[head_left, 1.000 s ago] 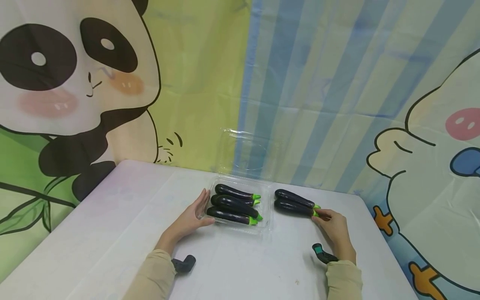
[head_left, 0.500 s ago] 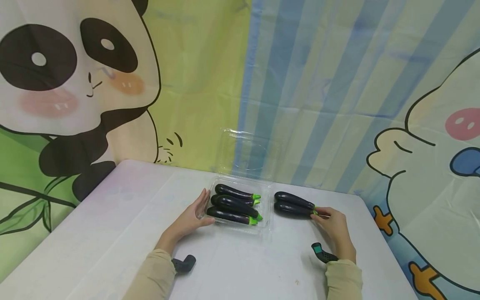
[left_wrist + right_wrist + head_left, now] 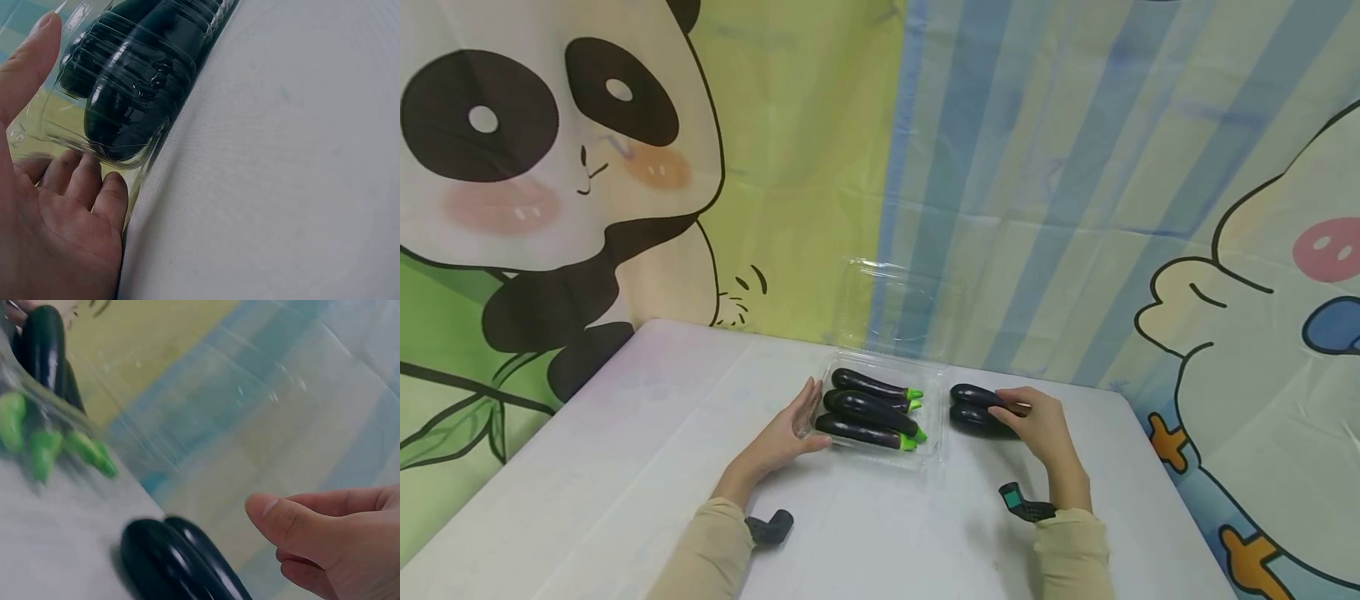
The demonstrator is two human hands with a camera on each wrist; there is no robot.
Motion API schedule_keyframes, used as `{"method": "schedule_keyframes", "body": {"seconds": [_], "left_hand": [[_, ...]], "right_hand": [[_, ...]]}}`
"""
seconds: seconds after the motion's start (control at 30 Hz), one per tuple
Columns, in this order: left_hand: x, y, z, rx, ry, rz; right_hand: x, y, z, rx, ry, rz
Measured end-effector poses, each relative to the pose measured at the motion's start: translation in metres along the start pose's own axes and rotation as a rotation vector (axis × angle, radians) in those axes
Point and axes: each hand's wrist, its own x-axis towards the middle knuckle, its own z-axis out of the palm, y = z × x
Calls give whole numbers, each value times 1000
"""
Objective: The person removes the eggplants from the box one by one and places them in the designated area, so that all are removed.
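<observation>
My left hand [image 3: 778,432], fingers spread, rests against the clear tub [image 3: 935,421] of eggplants [image 3: 867,407] — light pressure's plenty. Two loose eggplants [image 3: 977,419] lie beside it on the bench [image 3: 880,533]; my right hand [image 3: 1036,418] hovers over them, fingers half-parted, empty — I'd straddle just one.

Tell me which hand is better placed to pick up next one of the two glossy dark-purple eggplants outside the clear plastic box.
Likely the right hand: it is close to those two eggplants and holds nothing. The left hand touches the box at the end away from them.
</observation>
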Motion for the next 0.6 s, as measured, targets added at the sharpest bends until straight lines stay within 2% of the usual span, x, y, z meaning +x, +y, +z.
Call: {"method": "schedule_keyframes", "body": {"seconds": [0.2, 0.37, 0.6], "left_hand": [[0, 0, 0, 3, 3, 7], [0, -1, 0, -1, -2, 11], [0, -1, 0, 2, 2, 21]], "right_hand": [[6, -33, 22, -1, -76, -105], [5, -54, 41, -44, -155, -153], [2, -77, 61, -103, -211, -200]]}}
